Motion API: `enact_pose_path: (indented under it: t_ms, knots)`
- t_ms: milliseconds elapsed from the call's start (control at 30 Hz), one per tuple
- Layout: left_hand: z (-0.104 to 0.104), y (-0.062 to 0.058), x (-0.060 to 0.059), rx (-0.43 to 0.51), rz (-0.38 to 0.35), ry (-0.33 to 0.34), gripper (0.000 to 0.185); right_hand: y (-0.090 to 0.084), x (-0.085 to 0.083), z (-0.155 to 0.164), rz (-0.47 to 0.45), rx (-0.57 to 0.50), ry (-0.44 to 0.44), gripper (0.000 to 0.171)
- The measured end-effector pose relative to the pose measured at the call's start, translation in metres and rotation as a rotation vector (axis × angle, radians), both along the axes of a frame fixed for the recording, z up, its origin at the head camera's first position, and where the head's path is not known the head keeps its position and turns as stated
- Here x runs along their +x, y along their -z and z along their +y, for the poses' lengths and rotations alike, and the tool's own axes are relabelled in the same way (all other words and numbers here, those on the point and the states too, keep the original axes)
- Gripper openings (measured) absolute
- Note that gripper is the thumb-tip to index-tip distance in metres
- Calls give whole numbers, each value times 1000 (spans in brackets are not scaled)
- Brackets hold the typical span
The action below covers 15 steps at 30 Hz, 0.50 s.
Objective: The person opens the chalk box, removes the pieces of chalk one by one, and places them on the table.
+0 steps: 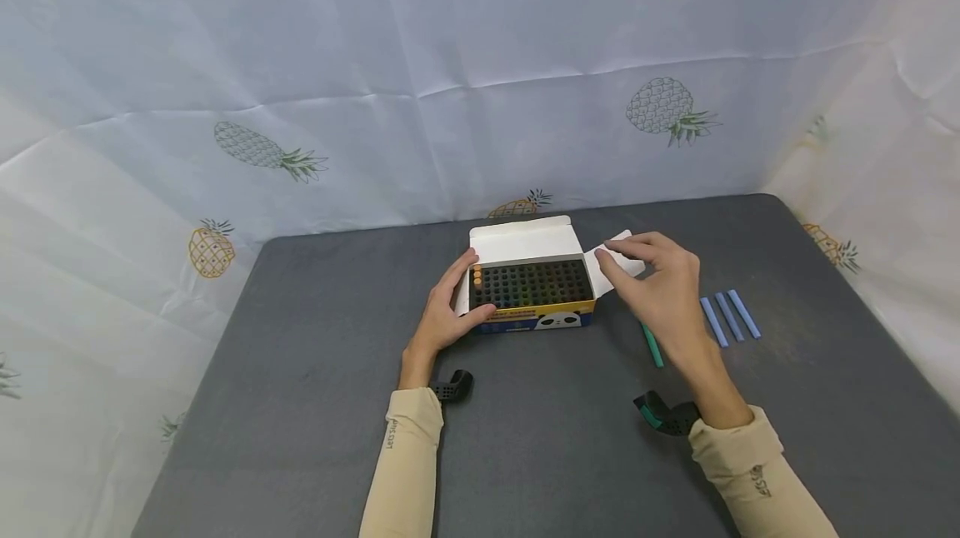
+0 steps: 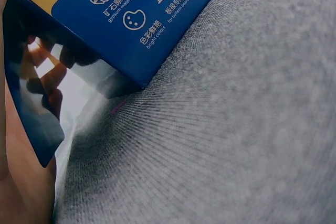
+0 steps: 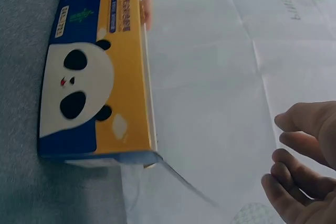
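Note:
An open chalk box (image 1: 536,320), blue and yellow with a panda face, sits on the table with its white lid (image 1: 522,240) raised. Inside is a dark grid of round holes, and a few orange chalk sticks (image 1: 477,276) show at its left end. My left hand (image 1: 441,320) holds that end, thumb at the front and fingers at the back corner. Above the box's right end flap (image 1: 615,263) hovers my right hand (image 1: 663,284), thumb and fingertips apart. In the right wrist view its fingers (image 3: 302,174) are bent slightly around bare air.
Right of the box, a green chalk stick (image 1: 652,346) lies partly below my right hand. Three blue chalk sticks (image 1: 729,317) lie side by side farther right. The grey table (image 1: 337,338) meets a white pineapple-print cloth (image 1: 450,146) at the back.

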<state>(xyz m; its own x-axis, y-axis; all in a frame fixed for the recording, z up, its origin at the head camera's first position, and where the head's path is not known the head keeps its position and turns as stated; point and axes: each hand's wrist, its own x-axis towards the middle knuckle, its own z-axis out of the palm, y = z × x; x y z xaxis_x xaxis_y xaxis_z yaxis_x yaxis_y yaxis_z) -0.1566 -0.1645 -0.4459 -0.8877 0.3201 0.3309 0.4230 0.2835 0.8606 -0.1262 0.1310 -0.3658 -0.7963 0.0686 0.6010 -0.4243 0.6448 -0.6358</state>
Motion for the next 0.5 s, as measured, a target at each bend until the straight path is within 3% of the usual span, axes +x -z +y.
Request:
enact_pose_path:
  t_ms: [500]
  knots:
    - [0,1,0,-8,-7,-3,79,11,-11,-33,-79,-37,-163,21]
